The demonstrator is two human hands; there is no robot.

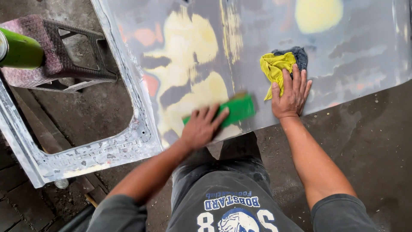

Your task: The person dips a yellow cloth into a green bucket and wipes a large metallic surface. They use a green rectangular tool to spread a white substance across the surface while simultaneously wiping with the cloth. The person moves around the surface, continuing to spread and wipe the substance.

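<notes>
Left hand [201, 127] has its fingers [213, 114] spread flat and pressed down on a green sanding block [238, 109], not curled around it, more pinning it against the panel. The block sticks out past the fingertips, sitting on a patch of pale yellow filler [195, 92]. Right hand [291, 95] is just beside it, fingers [296, 77] stretched out and resting on a yellow rag [275, 68], with a dark grey cloth [299, 56] poking out just beyond the fingertips. Both hands lie on a grey car body panel [352, 51] that's blotchy with yellow and orange spots. Out past the left hand there's a window-like cutout in the panel [86, 159], and beyond that a worn plastic stool [56, 60] with a green can [19, 50] across it.
</notes>
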